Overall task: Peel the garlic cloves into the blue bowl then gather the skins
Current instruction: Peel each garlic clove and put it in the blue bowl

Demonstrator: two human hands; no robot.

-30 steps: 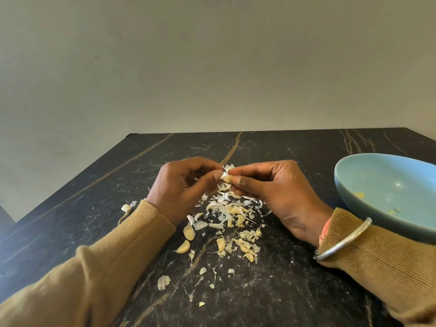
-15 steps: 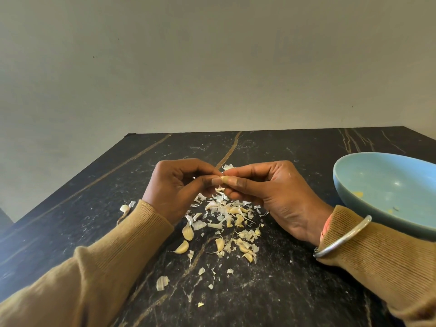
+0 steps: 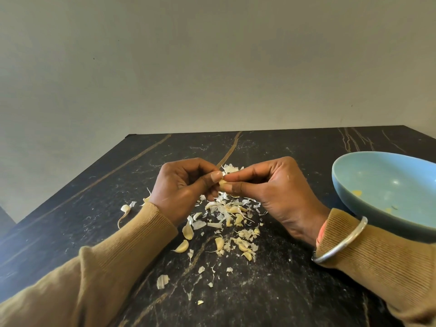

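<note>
The left hand (image 3: 181,187) and right hand (image 3: 271,192) pinch one small garlic clove (image 3: 221,183), seemingly half-peeled, above scattered skins (image 3: 226,211) on the desk (image 3: 283,291); the blue bowl (image 3: 382,171) lies rightward, nearer the right hand.

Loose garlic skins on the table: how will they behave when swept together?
Probably very light and floppy: the skins are thin, curled flakes, so they may scatter rather than slide. Tiny flecks across the table likely escape a sweep.

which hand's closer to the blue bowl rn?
Right. The right hand sits beside the blue bowl, apart from its rim; the left hand is farther, on the other side of the garlic clove both pinch.
</note>
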